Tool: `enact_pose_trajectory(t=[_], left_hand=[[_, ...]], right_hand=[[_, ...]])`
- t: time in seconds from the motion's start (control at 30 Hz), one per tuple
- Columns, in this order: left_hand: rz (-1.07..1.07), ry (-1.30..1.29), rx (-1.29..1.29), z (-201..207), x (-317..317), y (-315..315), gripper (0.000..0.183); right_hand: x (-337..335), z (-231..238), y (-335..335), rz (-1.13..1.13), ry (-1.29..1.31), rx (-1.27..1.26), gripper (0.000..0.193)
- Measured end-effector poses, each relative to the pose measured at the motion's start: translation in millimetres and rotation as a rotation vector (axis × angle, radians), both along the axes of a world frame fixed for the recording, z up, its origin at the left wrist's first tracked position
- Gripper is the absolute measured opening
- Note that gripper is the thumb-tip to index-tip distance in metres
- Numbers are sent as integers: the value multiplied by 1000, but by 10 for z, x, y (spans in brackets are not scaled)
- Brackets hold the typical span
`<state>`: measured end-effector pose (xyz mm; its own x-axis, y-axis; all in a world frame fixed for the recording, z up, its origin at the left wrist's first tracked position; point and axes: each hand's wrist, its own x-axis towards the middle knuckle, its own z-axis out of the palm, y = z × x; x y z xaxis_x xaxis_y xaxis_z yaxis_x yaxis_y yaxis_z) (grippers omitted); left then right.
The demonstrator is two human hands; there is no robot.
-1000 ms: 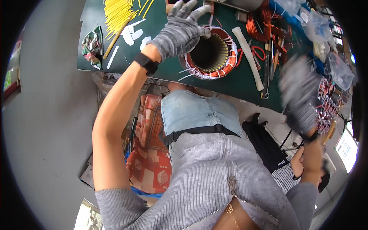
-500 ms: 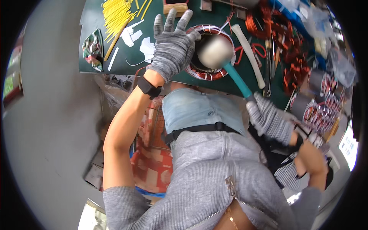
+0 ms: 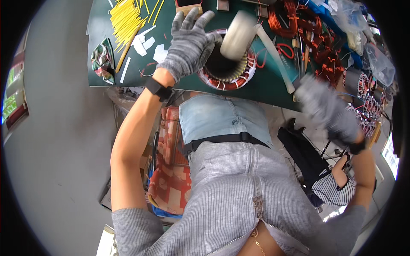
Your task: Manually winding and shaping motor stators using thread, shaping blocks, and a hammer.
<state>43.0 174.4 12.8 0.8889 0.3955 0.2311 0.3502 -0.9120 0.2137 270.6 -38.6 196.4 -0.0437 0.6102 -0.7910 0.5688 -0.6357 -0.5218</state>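
Note:
A ring-shaped motor stator (image 3: 245, 81) with copper windings and white lacing stands near the table's front edge. Against its left side rests my gloved left hand (image 3: 190, 48), fingers stretched and spread, thumb at the rim. My right hand (image 3: 326, 106), also in a grey glove and smeared by motion, is closed on the handle of a mallet, right of the stator. The mallet's blurred white head (image 3: 239, 36) hangs over the stator and hides part of its opening. Most of the teal handle is lost in blur or behind a pale curved strip (image 3: 273, 57).
Yellow sticks (image 3: 124, 23), white paper pieces (image 3: 143, 45) and a patterned cloth (image 3: 102, 59) lie at left. Copper coils (image 3: 329, 64), red-handled scissors (image 3: 285, 50) and tools lie at right, near more wound stators (image 3: 365, 102). Another person's striped sleeve (image 3: 335, 190) shows lower right.
My right hand has swung to the right and slightly up, and the mallet's head has lifted and tilted over the stator. My left hand stays by the stator.

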Motion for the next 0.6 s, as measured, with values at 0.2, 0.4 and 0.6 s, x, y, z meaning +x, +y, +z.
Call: enact_pose_trajectory(t=[0.2,0.4,0.6], left_hand=[[-93,35,-73,241,14,160,26],[-46,25,238,31,33,115,25],[421,-264,-156,-260,-164,-499,20]], right_hand=[[372,-412,-165,-588,37,630,45],[-154,176,513,339,-209,-117,39],[535,396,216,232,-580,1018,29]])
